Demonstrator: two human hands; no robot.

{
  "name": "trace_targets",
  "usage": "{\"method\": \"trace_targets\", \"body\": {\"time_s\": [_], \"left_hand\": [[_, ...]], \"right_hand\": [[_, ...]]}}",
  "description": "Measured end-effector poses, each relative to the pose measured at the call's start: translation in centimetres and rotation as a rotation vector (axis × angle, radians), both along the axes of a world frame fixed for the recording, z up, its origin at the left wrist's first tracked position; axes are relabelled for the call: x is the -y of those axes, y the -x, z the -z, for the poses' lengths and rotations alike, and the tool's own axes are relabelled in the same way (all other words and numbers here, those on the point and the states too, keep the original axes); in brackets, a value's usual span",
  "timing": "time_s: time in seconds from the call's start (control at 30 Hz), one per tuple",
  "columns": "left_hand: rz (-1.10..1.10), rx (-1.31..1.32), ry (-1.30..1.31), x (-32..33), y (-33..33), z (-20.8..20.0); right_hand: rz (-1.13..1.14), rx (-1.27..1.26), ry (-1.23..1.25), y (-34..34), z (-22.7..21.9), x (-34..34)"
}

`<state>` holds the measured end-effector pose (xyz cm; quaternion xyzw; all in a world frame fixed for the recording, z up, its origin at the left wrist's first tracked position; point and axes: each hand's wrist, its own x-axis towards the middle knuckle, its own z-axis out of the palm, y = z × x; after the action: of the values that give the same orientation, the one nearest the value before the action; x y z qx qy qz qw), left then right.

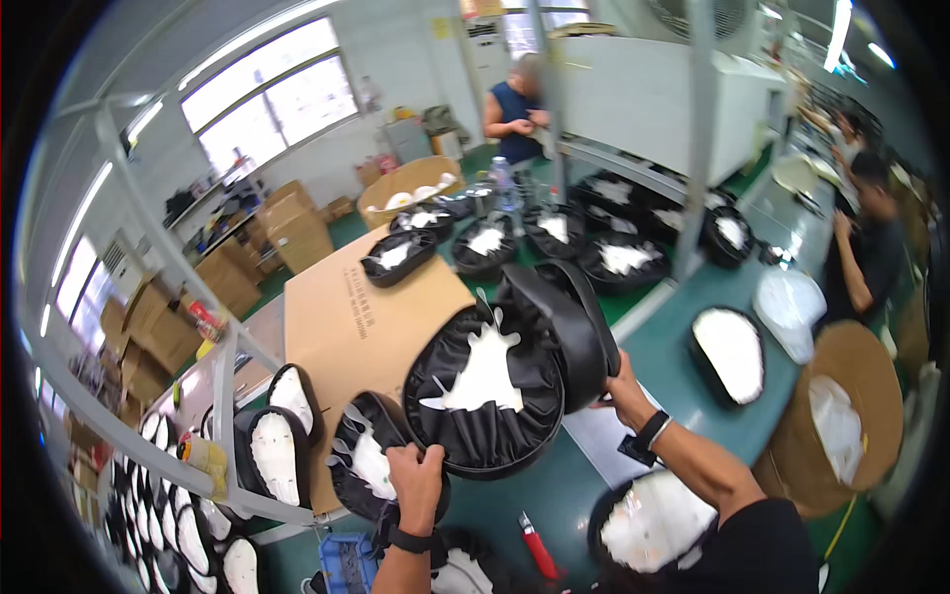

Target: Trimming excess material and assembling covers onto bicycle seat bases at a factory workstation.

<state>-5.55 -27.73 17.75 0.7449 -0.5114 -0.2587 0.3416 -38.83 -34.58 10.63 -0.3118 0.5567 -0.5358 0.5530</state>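
A large black upholstered cushion (465, 436) is tilted up in front of me, its gathered black cover surrounding a white underside (485, 366). Another black padded piece (584, 332) leans against its right side. My right hand (627, 392) is closed around the lower edge of that padded piece. At the big cushion's lower left rim, my left hand (416, 480) is closed, thumb up, gripping the edge. A smaller black cushion with a white underside (366, 460) lies just behind my left hand. A red-handled tool (539, 546) rests on the green table between my forearms.
More black cushions with white undersides stand on the cardboard (336, 307), under the grey metal frame (701, 148) and at lower left (188, 535). Others lie on the right (729, 354) and near my right elbow (653, 520). A brown box (841, 426) stands at right. Several people work farther off.
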Motion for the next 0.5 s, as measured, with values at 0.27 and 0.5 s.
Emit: {"method": "trace_targets", "body": {"time_s": [0.27,0.5], "left_hand": [[0.467,0.002,0.503,-11.0,6.0,-8.4],[1.159,-0.082,0.486,-21.8,16.0,-6.4]], "right_hand": [[0.377,0.074,0.271,5.7,-5.4,-21.7],[0.965,0.204,0.416,7.7,0.9,-50.7]]}}
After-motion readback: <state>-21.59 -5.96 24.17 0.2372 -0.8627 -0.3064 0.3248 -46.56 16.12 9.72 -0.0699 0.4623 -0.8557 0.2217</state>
